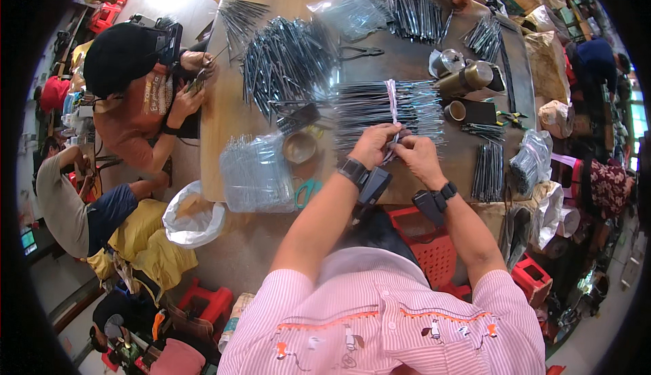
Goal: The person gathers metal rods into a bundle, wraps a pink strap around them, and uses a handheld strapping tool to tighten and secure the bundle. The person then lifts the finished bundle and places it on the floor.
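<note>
A wide bundle of thin dark metal rods (359, 112) lies on the table in front of me. A pale pinkish strip (392, 97) runs across the bundle toward me. At the bundle's near edge, my left hand (374, 146) is closed with its fingertips on the strip's near end. Just to its right, my right hand (420, 161) pinches the same strip, fingertips almost touching those of the left. The fingers hide the exact form of the strip there, so a knot or twist cannot be made out.
A large loose heap of rods (288, 63) lies left of the bundle, near pliers (361, 52). Plastic-wrapped rods (254, 175) and a round bowl (299, 148) sit at front left. A flask (466, 79) and cup (455, 111) stand right. A co-worker (139, 104) works at the left edge.
</note>
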